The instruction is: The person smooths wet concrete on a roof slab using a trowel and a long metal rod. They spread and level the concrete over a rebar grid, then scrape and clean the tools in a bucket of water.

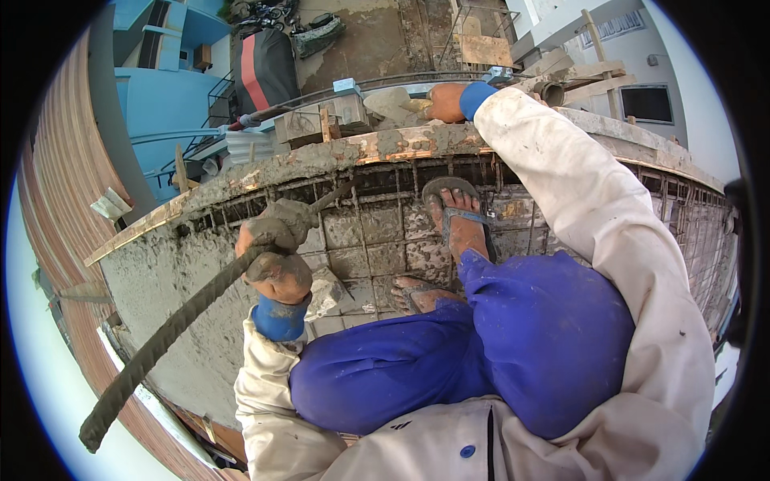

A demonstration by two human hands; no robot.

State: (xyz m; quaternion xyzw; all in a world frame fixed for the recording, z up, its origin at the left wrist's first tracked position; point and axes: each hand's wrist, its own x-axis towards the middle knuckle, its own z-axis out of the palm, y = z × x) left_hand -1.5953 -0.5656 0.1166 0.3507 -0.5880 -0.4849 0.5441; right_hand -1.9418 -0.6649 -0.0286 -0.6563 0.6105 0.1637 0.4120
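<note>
My left hand [277, 264], coated in wet concrete, is closed around a ribbed steel bar [172, 333]. The bar slants from the lower left up to the reinforcement by the formwork edge, where its far end is thin and muddy. Stretched out to the far side, my right hand [447, 103] is closed on what looks like a trowel [415, 106]; its grey, cement-smeared blade lies to the left of the fingers. The timber formwork board [385, 146], crusted with concrete, runs just nearer than that hand.
My sandalled foot [461, 212] stands among a grid of rebar [361, 232] over blocks. Wet concrete [176, 297] covers the left part of the slab. Beyond the board the ground drops away to a yard [361, 48] with a covered vehicle [265, 72]. A corrugated roof [64, 176] lies left.
</note>
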